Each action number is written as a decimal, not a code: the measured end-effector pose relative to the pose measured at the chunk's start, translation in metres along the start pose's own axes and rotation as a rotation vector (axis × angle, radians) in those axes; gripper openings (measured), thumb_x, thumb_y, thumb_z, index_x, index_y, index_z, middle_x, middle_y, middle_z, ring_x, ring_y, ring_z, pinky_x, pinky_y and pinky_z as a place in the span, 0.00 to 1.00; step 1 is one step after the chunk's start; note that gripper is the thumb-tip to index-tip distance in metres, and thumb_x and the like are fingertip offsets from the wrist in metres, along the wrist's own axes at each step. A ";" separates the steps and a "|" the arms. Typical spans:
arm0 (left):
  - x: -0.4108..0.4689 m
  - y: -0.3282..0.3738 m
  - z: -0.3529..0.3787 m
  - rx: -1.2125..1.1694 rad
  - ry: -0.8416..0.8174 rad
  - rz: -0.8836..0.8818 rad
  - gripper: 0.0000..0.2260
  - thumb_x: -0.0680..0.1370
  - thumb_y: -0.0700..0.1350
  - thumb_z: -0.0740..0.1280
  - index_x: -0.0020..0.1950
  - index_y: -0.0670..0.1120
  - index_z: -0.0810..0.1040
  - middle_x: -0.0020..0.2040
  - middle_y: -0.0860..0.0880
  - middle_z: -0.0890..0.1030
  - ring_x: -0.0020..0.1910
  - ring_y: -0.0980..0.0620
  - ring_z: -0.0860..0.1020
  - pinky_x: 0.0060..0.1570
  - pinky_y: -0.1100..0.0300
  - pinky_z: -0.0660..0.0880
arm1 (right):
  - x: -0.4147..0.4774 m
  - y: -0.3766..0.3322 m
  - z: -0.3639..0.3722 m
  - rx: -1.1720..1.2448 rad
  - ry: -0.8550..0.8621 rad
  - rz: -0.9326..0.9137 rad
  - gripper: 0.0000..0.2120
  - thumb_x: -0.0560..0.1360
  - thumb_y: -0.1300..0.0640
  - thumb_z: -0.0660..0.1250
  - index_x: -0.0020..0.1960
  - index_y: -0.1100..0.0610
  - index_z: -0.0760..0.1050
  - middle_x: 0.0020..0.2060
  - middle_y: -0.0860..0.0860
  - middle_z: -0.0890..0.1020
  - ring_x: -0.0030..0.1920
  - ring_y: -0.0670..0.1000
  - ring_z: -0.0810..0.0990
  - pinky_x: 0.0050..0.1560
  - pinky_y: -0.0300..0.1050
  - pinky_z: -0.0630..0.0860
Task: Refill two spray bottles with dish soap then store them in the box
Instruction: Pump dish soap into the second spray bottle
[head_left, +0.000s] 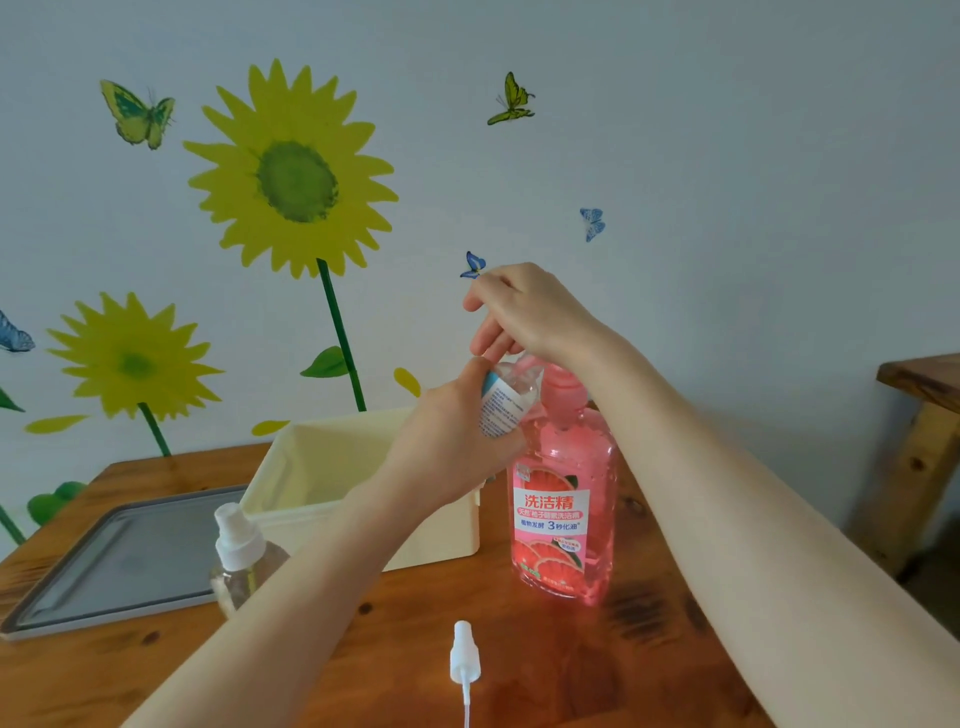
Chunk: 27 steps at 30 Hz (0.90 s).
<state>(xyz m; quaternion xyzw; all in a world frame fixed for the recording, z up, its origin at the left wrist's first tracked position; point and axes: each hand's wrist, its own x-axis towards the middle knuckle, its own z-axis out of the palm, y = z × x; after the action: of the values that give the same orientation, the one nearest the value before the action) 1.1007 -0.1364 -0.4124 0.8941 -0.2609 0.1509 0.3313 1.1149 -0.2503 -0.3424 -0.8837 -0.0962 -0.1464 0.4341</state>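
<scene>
At spout of pink clear-plastic dish soap bottle, standing on wooden counter: left hand grips small clear uncapped spray bottle, long axis tilted, mouth toward spout. Right hand rests on top of pink pump head, fingers loose, gripping nothing. Judgement: mouth-to-spout alignment decides spill. White sprayer head lies in front of soap bottle. Second capped clear spray bottle and cream plastic box left of it.

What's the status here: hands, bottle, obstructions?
Left hand holds uncapped spray bottle, tilted to the spout. Right hand rests on dish soap pump. Loose spray head lies on table; second bottle capped. Nothing in the way.
</scene>
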 end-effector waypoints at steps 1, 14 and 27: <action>-0.001 -0.001 0.000 0.002 -0.004 -0.004 0.24 0.72 0.51 0.69 0.66 0.50 0.66 0.45 0.52 0.78 0.38 0.52 0.80 0.38 0.55 0.81 | -0.001 0.000 0.002 -0.014 0.000 0.002 0.15 0.76 0.55 0.54 0.53 0.61 0.75 0.37 0.56 0.83 0.37 0.52 0.83 0.39 0.45 0.78; 0.000 0.004 -0.002 0.070 -0.025 -0.056 0.25 0.72 0.53 0.69 0.65 0.50 0.65 0.47 0.50 0.78 0.43 0.48 0.80 0.41 0.52 0.80 | -0.002 0.000 -0.001 0.015 0.013 0.025 0.14 0.76 0.56 0.54 0.53 0.61 0.75 0.38 0.57 0.84 0.36 0.52 0.83 0.36 0.44 0.77; 0.001 0.004 -0.001 0.067 -0.015 -0.028 0.29 0.73 0.52 0.68 0.70 0.52 0.61 0.48 0.51 0.78 0.44 0.50 0.80 0.42 0.53 0.81 | 0.005 -0.004 -0.003 -0.007 -0.081 0.098 0.15 0.76 0.55 0.54 0.56 0.62 0.73 0.38 0.56 0.82 0.38 0.54 0.81 0.34 0.42 0.75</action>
<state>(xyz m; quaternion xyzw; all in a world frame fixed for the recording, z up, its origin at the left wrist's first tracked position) 1.0995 -0.1386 -0.4094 0.9093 -0.2457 0.1484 0.3012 1.1178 -0.2502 -0.3364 -0.8941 -0.0696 -0.0896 0.4333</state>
